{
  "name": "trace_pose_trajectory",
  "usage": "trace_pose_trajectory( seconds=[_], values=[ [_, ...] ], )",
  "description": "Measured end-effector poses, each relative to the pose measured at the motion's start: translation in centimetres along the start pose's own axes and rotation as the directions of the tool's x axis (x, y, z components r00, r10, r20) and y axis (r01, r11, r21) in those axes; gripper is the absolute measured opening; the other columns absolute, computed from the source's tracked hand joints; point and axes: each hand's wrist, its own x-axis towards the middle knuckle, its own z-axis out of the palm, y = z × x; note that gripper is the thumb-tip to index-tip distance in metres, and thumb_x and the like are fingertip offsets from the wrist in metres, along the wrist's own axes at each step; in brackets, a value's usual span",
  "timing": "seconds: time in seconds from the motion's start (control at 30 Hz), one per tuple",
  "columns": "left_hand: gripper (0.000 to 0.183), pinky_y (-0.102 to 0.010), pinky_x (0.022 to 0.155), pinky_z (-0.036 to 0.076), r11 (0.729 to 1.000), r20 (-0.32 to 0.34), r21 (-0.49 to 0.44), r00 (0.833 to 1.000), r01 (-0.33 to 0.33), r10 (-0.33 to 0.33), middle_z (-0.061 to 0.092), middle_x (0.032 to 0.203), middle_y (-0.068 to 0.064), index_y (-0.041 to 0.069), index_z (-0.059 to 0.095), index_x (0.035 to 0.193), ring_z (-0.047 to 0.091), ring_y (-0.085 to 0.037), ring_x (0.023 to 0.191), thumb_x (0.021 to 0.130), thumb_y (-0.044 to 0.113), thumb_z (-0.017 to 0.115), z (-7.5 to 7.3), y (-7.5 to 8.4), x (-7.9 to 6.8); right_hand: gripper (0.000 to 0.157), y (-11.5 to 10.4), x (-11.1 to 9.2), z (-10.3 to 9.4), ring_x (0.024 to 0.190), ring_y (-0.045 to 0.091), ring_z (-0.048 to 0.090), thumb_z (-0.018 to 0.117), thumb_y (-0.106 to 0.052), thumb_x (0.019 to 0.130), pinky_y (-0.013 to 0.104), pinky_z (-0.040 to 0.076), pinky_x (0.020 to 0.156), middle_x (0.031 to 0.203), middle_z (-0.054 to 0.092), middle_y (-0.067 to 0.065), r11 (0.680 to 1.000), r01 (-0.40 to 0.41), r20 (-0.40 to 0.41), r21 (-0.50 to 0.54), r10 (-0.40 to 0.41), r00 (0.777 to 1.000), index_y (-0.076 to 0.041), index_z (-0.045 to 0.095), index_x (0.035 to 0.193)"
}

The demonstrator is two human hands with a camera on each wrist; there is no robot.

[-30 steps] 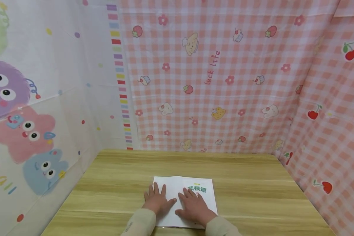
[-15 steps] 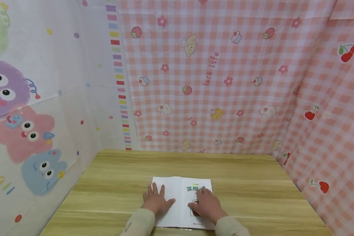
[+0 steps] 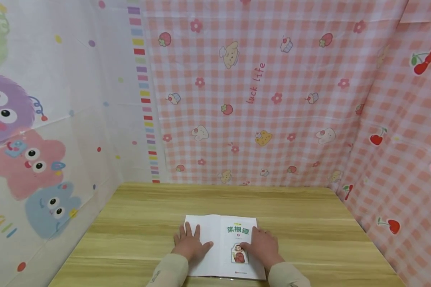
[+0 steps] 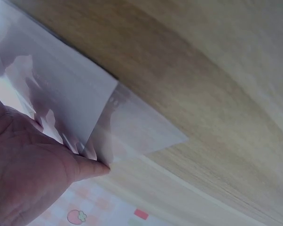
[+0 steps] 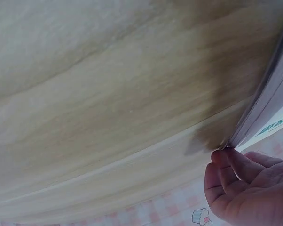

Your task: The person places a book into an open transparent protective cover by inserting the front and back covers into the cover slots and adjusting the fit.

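An open book (image 3: 220,253) lies on the tabletop (image 3: 309,231), its left page (image 3: 212,227) pressed by the spread left hand (image 3: 191,245), its right edge (image 3: 262,273) gripped by the curled right hand (image 3: 263,245); the book, probably light and flexible, is best lifted there.

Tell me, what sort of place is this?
Probably a small, cloth-screened corner with child-friendly decor: a wood-grain table bearing an open book, a pink checked cloth hanging beyond it, and a white cloth printed with cartoon characters at the left.

Wrist views (close) share the head view's book (image 3: 223,252).
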Motion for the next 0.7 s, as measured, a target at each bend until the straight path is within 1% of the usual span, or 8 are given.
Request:
trace_pose_trajectory(
  seconds=[0.1,0.27,0.4,0.5,0.57,0.6,0.7],
  values=[
    [0.08,-0.069,0.112,0.007,1.0,0.002,0.003,1.0,0.001,-0.001,0.012,0.156,-0.038,0.001,0.038,0.151,0.007,-0.056,0.143,0.095,0.056,0.054,0.0,0.0,0.0,0.074,-0.1,0.0,-0.2,0.1,0.041,0.059,0.082,-0.048,0.075,0.059,0.045,0.085,0.107,0.066,0.024,1.0,-0.01,-0.005,0.017,0.01,1.0,0.008,0.061,0.12],
    [0.08,-0.07,0.112,0.007,1.0,0.011,0.003,1.0,0.002,-0.002,0.012,0.156,-0.038,0.001,0.037,0.151,0.006,-0.056,0.144,0.095,0.057,0.054,0.1,0.1,-0.1,0.075,-0.3,0.1,-0.3,0.104,0.044,0.058,0.08,-0.039,0.079,0.059,0.044,0.09,0.112,0.065,0.027,0.995,-0.05,0.007,0.083,0.049,0.999,0.012,0.055,0.13],
    [0.08,-0.07,0.111,0.008,1.0,0.009,0.002,1.0,0.0,0.0,0.012,0.156,-0.038,0.001,0.038,0.151,0.006,-0.056,0.144,0.095,0.056,0.055,0.0,0.1,-0.1,0.066,-0.5,0.1,-0.8,0.101,0.047,0.06,0.073,-0.029,0.084,0.059,0.047,0.088,0.109,0.066,0.029,0.989,-0.068,-0.015,0.133,0.071,0.997,0.015,0.053,0.129],
    [0.08,-0.07,0.111,0.008,1.0,0.003,0.002,1.0,-0.003,0.002,0.013,0.156,-0.038,0.0,0.039,0.15,0.007,-0.056,0.143,0.094,0.055,0.056,-0.1,0.1,-0.1,0.06,-0.6,0.0,-1.3,0.099,0.049,0.061,0.069,-0.025,0.087,0.059,0.048,0.085,0.108,0.066,0.031,0.981,-0.077,-0.038,0.179,0.086,0.996,0.016,0.053,0.128],
    [0.08,-0.071,0.111,0.008,1.0,0.001,0.006,1.0,-0.002,0.002,0.013,0.156,-0.038,0.0,0.039,0.15,0.007,-0.056,0.143,0.094,0.055,0.056,-0.1,0.1,0.0,0.057,-0.6,0.1,-1.5,0.101,0.05,0.061,0.066,-0.023,0.089,0.059,0.049,0.086,0.11,0.064,0.032,0.967,-0.096,-0.043,0.234,0.109,0.993,0.016,0.053,0.128],
    [0.08,-0.07,0.111,0.008,1.0,0.0,0.009,1.0,-0.002,0.002,0.014,0.156,-0.038,0.0,0.039,0.15,0.007,-0.056,0.143,0.094,0.055,0.056,-0.1,0.1,0.0,0.056,-0.5,0.2,-1.5,0.104,0.05,0.06,0.064,-0.022,0.09,0.059,0.048,0.087,0.113,0.063,0.033,0.957,-0.108,-0.04,0.268,0.123,0.992,0.016,0.052,0.129],
    [0.08,-0.071,0.111,0.009,1.0,-0.002,0.015,1.0,-0.004,0.004,0.014,0.156,-0.038,0.001,0.039,0.15,0.008,-0.056,0.143,0.094,0.056,0.056,0.1,0.0,0.2,0.051,-0.1,0.4,-1.4,0.104,0.049,0.061,0.061,-0.018,0.092,0.058,0.048,0.088,0.116,0.062,0.034,0.925,-0.122,-0.047,0.361,0.148,0.988,0.015,0.052,0.129]
  ],
)
